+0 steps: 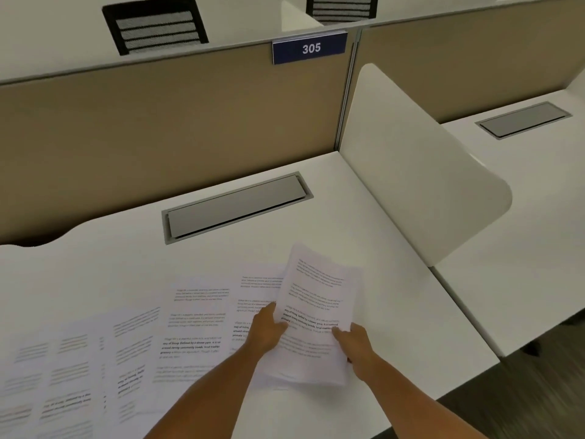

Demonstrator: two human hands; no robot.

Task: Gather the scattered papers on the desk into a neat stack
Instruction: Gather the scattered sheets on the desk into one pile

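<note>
Holding a small bundle of papers (316,315) between both hands, you're keeping it tilted just above the tabletop (364,223), near its right side. Your left hand (267,331) is pinching the left edge, fingers (280,326) clenched on the sheets, while your right hand (356,346) is gripping the lower right edge, likely so you can square the bundle. More loose sheets (196,324) are lying fanned and overlapping to the left, so you're looking early in the gathering.

A tilted sheaf of printed papers (313,315) overlaps more printed sheets (133,343) spread leftward across the desk (395,280).
</note>
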